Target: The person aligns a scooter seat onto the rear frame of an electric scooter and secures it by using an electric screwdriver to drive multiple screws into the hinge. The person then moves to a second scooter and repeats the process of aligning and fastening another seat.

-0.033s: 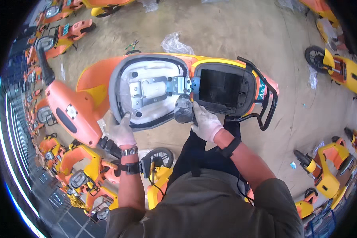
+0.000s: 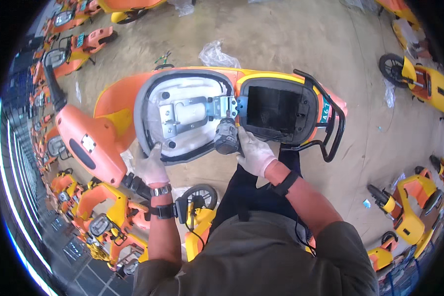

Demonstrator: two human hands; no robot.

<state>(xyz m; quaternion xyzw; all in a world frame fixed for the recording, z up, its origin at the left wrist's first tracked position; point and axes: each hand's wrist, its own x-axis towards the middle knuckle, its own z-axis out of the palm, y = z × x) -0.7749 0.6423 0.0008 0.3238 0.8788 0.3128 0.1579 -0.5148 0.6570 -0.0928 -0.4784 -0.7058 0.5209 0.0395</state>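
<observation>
An orange and yellow scooter stands across in front of me, its seat (image 2: pixel 148 133) flipped over so the white underside faces up. With a pale glove on, my left hand (image 2: pixel 152 166) grips the seat's near left rim, thumb on top. My right hand (image 2: pixel 255 154), also gloved, holds a grey cordless power driver (image 2: pixel 226 138). The driver's tip meets or nearly meets the metal hinge bracket (image 2: pixel 225 105) between the seat and the open black storage box (image 2: pixel 274 109); exact contact is hard to see. The driver's grip is mostly hidden by my right hand.
The scooter's handlebar (image 2: pixel 90 142) lies at the left, close to my left forearm. A black rear rack (image 2: pixel 336 123) sticks out at the right. Crumpled clear plastic (image 2: pixel 219 55) lies on the floor beyond. More scooters (image 2: pixel 408 212) stand on both sides and behind my left arm.
The power driver has tilted slightly, and its tip now shows against the hinge bracket. Both hands keep nearly the same places; the whole view has shifted a little.
</observation>
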